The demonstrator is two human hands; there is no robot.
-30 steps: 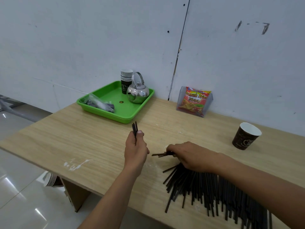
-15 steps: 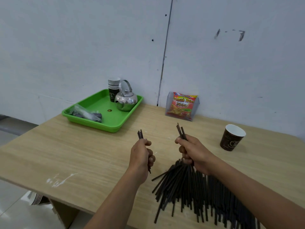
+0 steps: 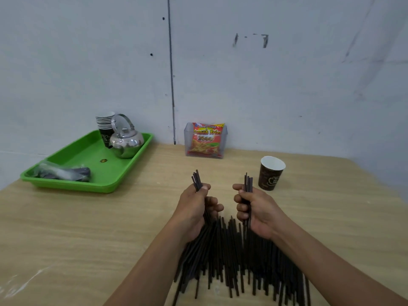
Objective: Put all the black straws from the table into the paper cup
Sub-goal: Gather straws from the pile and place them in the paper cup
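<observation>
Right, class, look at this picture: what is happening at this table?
A person is gathering black straws. The left hand grips one small bunch upright, and the right hand grips another. Most straws still lie in a big pile on the wooden table under the forearms. The brown paper cup stands beyond the right hand, and no straws show in it yet. A green tray with a kettle sits at the far left.

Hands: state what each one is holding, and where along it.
Left hand and right hand each grip a small bundle of thin black plastic straws mid-length, tips up.
</observation>
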